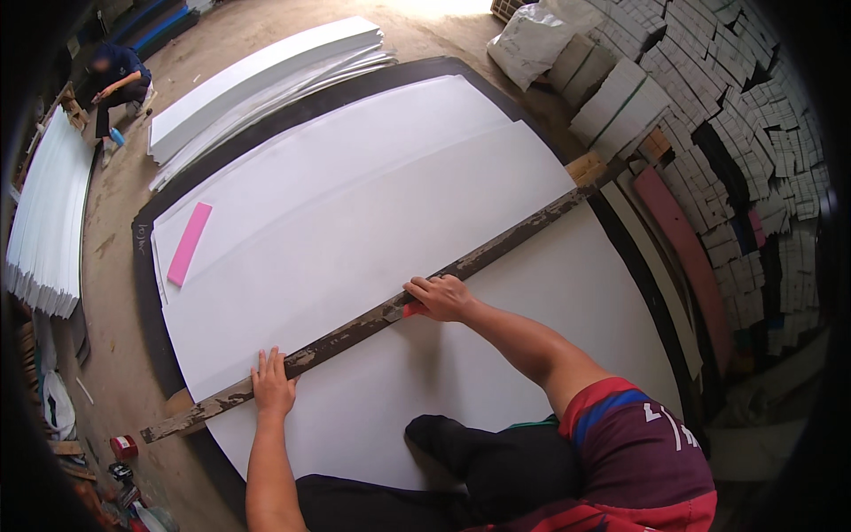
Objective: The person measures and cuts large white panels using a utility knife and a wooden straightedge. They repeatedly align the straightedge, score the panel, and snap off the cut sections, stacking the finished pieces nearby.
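One outstretched left hand (273,386) spreads over the worn bar (346,335), the right hand (441,298) apparently pinching something red (413,309).

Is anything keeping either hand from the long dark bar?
Nothing visible does: the left hand and the right hand both rest on the dark bar. The right hand also appears to grip a small red object beside the bar.

Floor: dusty brown, concrete-like surface (115,235). Directly on it: stack of long, glossy white sheets (266,84); small red round object (123,447).

Work bed: broad black sheet (146,284), bearing large, overlapping smooth white sheets (310,199). On these: flat pink rectangular strip (190,245); long, scuffed dark bar (341,337), laid diagonally.
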A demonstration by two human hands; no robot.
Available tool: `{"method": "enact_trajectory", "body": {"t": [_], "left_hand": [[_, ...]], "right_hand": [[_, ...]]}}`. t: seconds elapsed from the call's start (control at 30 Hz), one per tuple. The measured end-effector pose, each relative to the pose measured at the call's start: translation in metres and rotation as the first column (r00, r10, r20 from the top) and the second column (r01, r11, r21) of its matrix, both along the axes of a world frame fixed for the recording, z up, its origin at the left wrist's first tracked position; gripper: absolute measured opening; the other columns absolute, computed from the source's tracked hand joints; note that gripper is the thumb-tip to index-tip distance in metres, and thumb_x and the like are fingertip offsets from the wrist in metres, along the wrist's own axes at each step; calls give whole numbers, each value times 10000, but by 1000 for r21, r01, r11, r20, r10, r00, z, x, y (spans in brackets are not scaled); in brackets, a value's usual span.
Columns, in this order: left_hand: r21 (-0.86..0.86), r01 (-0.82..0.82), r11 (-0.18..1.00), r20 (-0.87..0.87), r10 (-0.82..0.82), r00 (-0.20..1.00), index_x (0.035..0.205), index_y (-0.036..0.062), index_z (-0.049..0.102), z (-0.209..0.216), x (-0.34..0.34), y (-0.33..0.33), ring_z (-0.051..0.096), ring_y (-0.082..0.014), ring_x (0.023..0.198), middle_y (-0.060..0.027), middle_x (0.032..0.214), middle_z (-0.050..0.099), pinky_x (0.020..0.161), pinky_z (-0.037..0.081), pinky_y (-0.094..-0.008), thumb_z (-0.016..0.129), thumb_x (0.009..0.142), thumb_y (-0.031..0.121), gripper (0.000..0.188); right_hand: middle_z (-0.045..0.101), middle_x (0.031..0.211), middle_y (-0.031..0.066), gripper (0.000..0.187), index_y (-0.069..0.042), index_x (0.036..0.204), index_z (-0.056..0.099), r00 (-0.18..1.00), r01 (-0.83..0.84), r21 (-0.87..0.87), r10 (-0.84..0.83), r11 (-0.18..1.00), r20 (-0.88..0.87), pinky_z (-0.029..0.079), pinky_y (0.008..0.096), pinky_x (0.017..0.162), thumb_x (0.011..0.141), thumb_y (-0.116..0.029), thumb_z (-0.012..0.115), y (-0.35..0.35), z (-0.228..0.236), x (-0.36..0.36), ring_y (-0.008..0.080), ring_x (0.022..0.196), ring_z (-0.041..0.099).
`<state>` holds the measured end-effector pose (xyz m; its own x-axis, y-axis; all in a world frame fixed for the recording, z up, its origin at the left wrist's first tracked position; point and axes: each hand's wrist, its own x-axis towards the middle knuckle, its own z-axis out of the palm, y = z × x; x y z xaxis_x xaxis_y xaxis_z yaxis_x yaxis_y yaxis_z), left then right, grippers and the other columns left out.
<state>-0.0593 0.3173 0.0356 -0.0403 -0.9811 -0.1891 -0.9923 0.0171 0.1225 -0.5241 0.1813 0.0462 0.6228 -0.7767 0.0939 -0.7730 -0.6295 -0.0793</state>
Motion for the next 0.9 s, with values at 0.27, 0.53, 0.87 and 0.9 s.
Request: {"method": "enact_trajectory", "body": {"t": [0.27,0.53,0.87,0.9], "left_hand": [[-86,89,992,-83,-96,992,1424,121,594,1,10,6,402,-390,1539,-114,1603,514,1223,342,-612,883,827,403,720],[-186,115,976,-43,-125,991,1520,175,568,-23,36,11,376,-334,1574,-35,1682,453,1264,342,-560,756,798,758,947],[-291,71,954,-89,-101,991,1360,165,701,-28,33,25,575,-329,1426,-29,1505,650,1196,461,-487,717,765,819,884],[-297,72,952,-94,-104,990,1352,165,705,-27,32,24,582,-329,1419,-28,1496,657,1191,466,-487,718,762,820,882]], "right_hand": [[756,1068,75,456,-122,1236,685,972,-44,87,23,995,234,601,459,715,929,-447,775,-7,9,1,325,885,764],[635,1473,105,748,-123,1422,606,995,89,211,-95,974,20,584,477,884,763,-298,915,-17,14,-19,334,1120,732],[644,1479,90,714,-108,1392,614,998,65,149,-64,987,-14,551,462,900,760,-276,899,0,-4,-39,316,1102,728],[649,1472,95,703,-99,1390,613,998,66,150,-65,987,-12,551,462,900,769,-274,891,0,-3,-39,319,1100,727]]}}
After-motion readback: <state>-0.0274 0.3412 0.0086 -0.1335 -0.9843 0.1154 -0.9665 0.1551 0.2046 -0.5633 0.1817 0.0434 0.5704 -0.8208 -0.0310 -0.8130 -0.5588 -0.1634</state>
